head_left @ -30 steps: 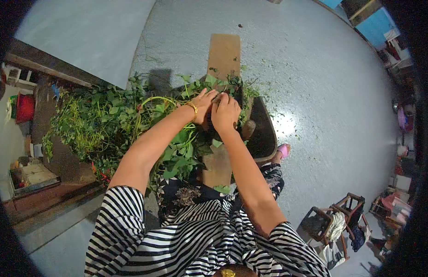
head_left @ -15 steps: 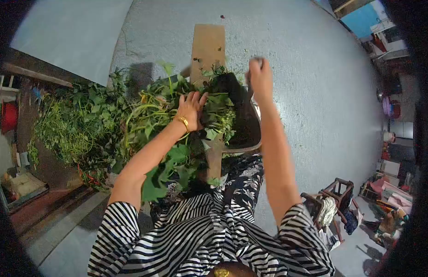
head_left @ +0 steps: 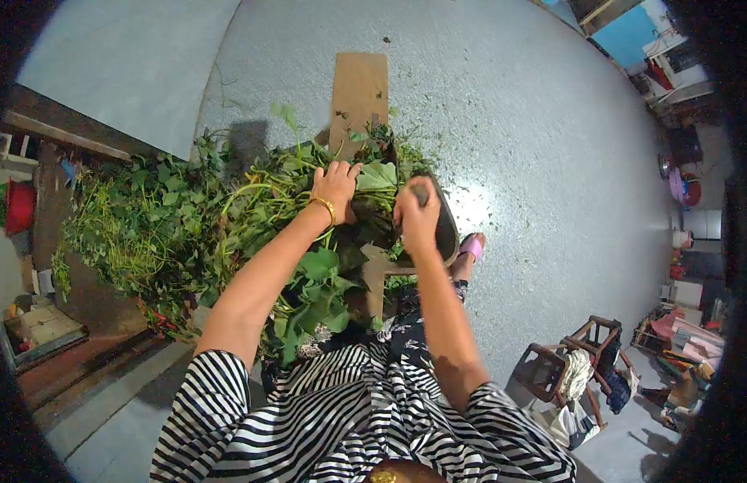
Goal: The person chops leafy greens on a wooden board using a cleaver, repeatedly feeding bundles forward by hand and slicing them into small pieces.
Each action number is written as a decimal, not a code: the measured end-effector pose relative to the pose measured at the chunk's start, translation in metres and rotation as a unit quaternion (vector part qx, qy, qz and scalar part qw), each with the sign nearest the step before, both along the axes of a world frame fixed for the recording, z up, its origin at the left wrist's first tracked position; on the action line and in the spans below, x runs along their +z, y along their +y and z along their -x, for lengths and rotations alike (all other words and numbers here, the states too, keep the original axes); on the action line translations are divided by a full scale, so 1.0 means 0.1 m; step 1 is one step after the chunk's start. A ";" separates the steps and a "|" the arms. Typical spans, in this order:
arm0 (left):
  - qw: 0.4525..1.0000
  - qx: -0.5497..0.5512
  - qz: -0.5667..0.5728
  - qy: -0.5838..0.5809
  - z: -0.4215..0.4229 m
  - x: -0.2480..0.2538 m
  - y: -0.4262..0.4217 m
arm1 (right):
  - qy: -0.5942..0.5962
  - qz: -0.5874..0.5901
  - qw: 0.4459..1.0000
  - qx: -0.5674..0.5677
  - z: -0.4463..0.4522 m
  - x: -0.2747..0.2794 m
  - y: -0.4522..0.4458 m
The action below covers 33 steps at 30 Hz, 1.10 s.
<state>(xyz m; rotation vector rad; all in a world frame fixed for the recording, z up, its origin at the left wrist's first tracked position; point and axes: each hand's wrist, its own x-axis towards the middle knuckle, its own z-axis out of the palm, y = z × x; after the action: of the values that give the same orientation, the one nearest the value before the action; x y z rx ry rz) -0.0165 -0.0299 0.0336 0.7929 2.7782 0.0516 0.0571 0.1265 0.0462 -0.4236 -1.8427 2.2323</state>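
Observation:
My left hand (head_left: 336,190), with a gold bracelet at the wrist, presses down on a bunch of leafy green vines (head_left: 264,193) lying across a wooden board (head_left: 359,92). Its fingers are slightly spread on the stems. Just to the right, my right hand (head_left: 417,211) is closed around a dark handle, whose lower part is hidden by the hand and blur. Beneath it is a dark container (head_left: 446,229) with cut greens inside. A large leaf (head_left: 377,175) lies between the two hands.
A big heap of vines (head_left: 140,217) spreads to the left. Leaf scraps dot the grey floor (head_left: 550,185). My foot in a pink sandal (head_left: 471,249) is right of the container. A wooden stool (head_left: 542,370) with cloths stands at the lower right.
My right hand left the vines beside my left hand, rose to the upper right, then came back down over the container. My left hand's fingers stay on the vines.

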 end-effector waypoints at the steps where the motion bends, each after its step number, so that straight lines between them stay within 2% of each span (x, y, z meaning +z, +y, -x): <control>1: 0.999 0.005 -0.018 -0.045 -0.07 0.10 0.01 | -0.032 0.004 0.999 0.011 0.12 0.23 0.08; 2: 0.998 0.000 -0.060 0.017 -0.17 -0.02 -0.02 | -0.049 0.018 0.999 0.015 0.31 0.38 0.17; 3: 0.998 -0.001 -0.061 0.016 -0.26 -0.07 0.00 | -0.077 -0.009 0.997 0.017 0.50 0.65 0.23; 5: 0.990 -0.003 0.030 0.136 -0.46 -0.11 0.06 | -0.098 0.025 0.994 0.046 1.04 0.70 0.44; 6: 0.998 0.002 0.017 0.060 -0.52 0.03 0.09 | -0.121 0.024 0.992 0.040 1.32 0.77 0.50; 9: 0.999 0.002 0.043 0.009 -0.44 0.07 0.15 | -0.160 0.085 0.979 0.099 2.04 0.57 0.72; 12: 0.997 0.014 0.067 -0.021 -0.14 0.15 0.22 | -0.163 0.115 0.979 0.051 2.05 0.69 0.58; 13: 0.996 0.033 0.076 -0.028 -0.07 0.12 0.25 | -0.117 0.085 0.988 0.053 1.89 0.68 0.54; 14: 0.997 0.031 0.073 -0.014 -0.04 0.09 0.23 | -0.072 0.053 0.994 0.056 1.62 0.65 0.51; 15: 0.997 0.029 0.069 -0.017 -0.02 0.03 0.24 | -0.024 0.020 0.999 -0.009 1.20 0.78 0.35; 16: 0.999 0.030 0.029 -0.022 -0.03 -0.02 0.23 | -0.029 0.020 0.999 -0.017 0.77 0.83 0.26; 17: 0.999 0.034 -0.011 -0.024 -0.04 -0.03 0.21 | -0.048 0.002 0.998 -0.029 0.44 0.64 0.18; 18: 0.998 0.045 -0.002 -0.052 -0.02 0.06 0.25 | -0.001 0.025 0.999 -0.026 0.17 0.36 0.03; 19: 0.999 0.041 -0.005 -0.009 0.04 -0.25 0.22 | 0.022 0.027 0.999 0.010 0.03 0.16 0.02; 20: 0.999 0.047 0.004 -0.027 0.01 -0.19 0.24 | 0.000 0.034 0.999 0.016 0.02 0.20 0.03; 24: 0.998 0.033 0.044 -0.021 -0.17 0.16 0.27 | -0.059 0.045 0.997 0.036 0.46 0.54 0.24; 26: 0.998 0.026 0.042 0.034 -0.34 -0.01 0.25 | -0.099 0.007 0.990 0.105 0.90 0.70 0.47; 27: 0.995 0.020 0.043 0.084 -0.41 -0.11 0.24 | -0.115 0.027 0.990 0.073 1.15 0.74 0.50; 28: 0.995 0.018 0.045 0.085 -0.42 -0.09 0.25 | -0.129 0.045 0.990 0.042 1.42 0.76 0.53; 30: 0.999 0.029 0.032 0.012 -0.41 0.01 0.30 | -0.152 0.087 0.981 0.079 1.90 0.63 0.67; 31: 0.999 0.029 0.033 0.014 -0.35 0.08 0.31 | -0.151 0.088 0.981 0.078 2.00 0.65 0.68; 33: 0.997 0.007 0.049 -0.067 -0.15 0.19 0.31 | -0.155 0.095 0.980 0.078 2.11 0.63 0.62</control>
<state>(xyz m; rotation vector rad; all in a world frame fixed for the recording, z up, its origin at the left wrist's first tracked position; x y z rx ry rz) -0.0016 0.0012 0.0526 0.7177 2.6378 -0.0274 -0.1535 0.1887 0.1096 -0.7220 -1.8672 2.5867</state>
